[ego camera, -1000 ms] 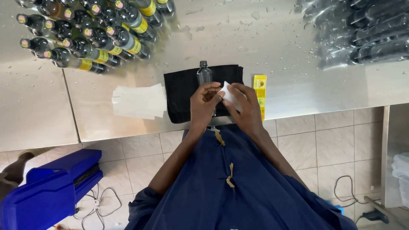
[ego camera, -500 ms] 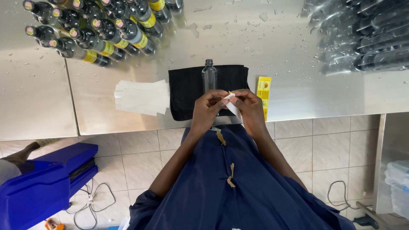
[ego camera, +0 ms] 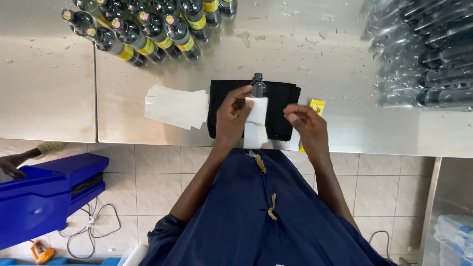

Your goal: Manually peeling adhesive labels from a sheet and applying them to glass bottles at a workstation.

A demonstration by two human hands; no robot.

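Near the front edge of the steel counter, a stack of white labels lies left of a black cloth. The left hand pinches one white label above the cloth, just in front of a small dark bottle. The right hand is released, fingers loosely curled, holding nothing, beside a yellow packet.

Far left on the steel counter stands a cluster of dark yellow-labelled bottles — far right, plastic-wrapped bottle packs. Near left, a blue crate — cables on the tiled floor.
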